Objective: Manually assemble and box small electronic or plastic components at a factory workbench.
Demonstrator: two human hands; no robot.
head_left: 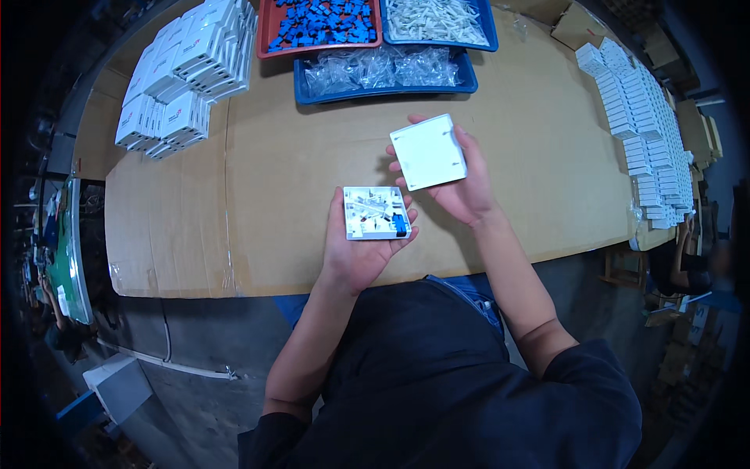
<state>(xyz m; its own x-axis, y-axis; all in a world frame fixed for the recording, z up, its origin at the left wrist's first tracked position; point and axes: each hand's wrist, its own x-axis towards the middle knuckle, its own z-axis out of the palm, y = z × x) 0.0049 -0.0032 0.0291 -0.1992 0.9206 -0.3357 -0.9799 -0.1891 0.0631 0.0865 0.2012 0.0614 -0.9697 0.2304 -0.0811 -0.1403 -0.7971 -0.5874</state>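
My left hand (pixel 361 262) is closed round a white square box base (pixel 355 228), its inside facing up. A blue connector (pixel 400 225) sits in the base's near right corner, with clear and white small parts beside it. Above and to the right, my right hand (pixel 467 191) grips a white square cover (pixel 428 152) by its right edge, fingers behind it. The cover's inner face shows, with small pegs near its corners. Cover and base are apart.
At the back stand a red tray (pixel 320 48) of blue connectors, a blue tray (pixel 441 42) of white parts and another blue tray (pixel 391 95) of clear plastic bags. White boxes are stacked at left (pixel 168 78) and right (pixel 637 129) on the cardboard-covered table (pixel 172 211).
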